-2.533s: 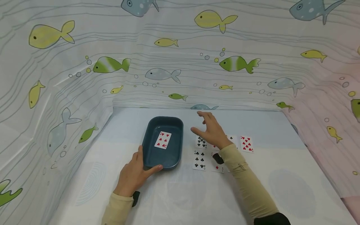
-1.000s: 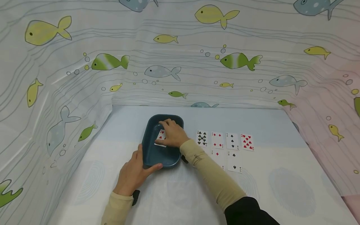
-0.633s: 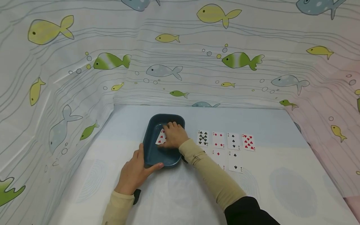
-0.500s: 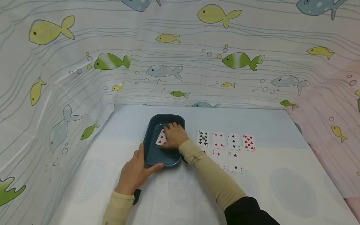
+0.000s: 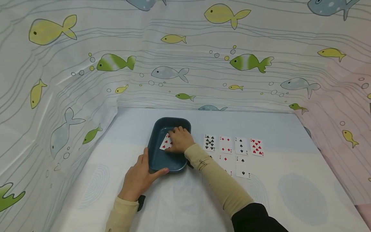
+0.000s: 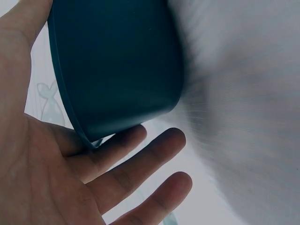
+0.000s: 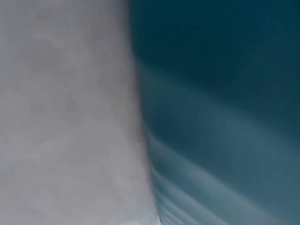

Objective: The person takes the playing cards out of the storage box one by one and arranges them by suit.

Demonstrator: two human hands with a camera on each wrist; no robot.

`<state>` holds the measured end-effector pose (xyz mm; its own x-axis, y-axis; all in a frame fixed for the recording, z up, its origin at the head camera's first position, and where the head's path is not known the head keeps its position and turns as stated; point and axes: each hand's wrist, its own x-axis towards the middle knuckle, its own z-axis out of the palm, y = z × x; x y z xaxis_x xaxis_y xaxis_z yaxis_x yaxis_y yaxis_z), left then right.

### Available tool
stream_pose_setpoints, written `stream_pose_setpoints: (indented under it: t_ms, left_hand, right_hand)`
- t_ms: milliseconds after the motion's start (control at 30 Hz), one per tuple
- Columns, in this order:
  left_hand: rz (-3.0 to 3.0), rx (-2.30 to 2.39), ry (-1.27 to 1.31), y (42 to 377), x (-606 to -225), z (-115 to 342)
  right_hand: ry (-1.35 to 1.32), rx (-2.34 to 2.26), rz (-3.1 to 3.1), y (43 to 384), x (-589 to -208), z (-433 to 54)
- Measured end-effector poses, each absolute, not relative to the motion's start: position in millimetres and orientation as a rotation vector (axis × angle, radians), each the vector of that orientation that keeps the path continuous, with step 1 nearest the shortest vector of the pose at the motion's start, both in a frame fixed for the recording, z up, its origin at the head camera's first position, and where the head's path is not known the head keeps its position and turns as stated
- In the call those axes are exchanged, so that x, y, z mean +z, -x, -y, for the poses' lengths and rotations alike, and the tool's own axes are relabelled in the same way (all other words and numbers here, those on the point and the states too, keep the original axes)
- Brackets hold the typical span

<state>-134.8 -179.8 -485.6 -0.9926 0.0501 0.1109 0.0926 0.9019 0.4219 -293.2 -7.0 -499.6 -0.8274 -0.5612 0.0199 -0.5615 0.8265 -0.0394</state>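
Note:
A dark blue rectangular tray (image 5: 157, 161) stands on the table, left of centre. My left hand (image 5: 137, 177) holds its near left corner, thumb at the front rim and fingers along the left side. In the left wrist view those fingers (image 6: 140, 164) lie spread beside the tray wall (image 6: 117, 65). Reaching over the right rim, my right hand (image 5: 181, 140) grips a red heart playing card (image 5: 166, 142) inside the tray, thumb at its lower edge and fingers at its upper edge. The hand covers the card's right part. The right wrist view has only blurred tray wall (image 7: 225, 117) and pale cloth.
Right of the tray, playing cards lie face up in two rows, among them the nine of clubs (image 5: 209, 142), four of diamonds (image 5: 225, 144) and two of spades (image 5: 242, 166). My right sleeve (image 5: 217, 177) partly covers the lower row. A fish-patterned curtain (image 5: 185, 58) encloses the table.
My right hand has moved left from above the laid-out cards into the tray and now grips the heart card, which has turned slightly. The left hand keeps its place at the tray.

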Motion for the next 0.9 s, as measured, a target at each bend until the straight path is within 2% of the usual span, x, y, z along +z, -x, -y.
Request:
stream_pose_setpoints:
  t_ms: [900]
  left_hand:
    - [3.005,-0.661,0.093,137.1,-485.9,179.6]
  right_hand:
    - [-0.943,0.370,2.889,290.1,-492.6,3.6]
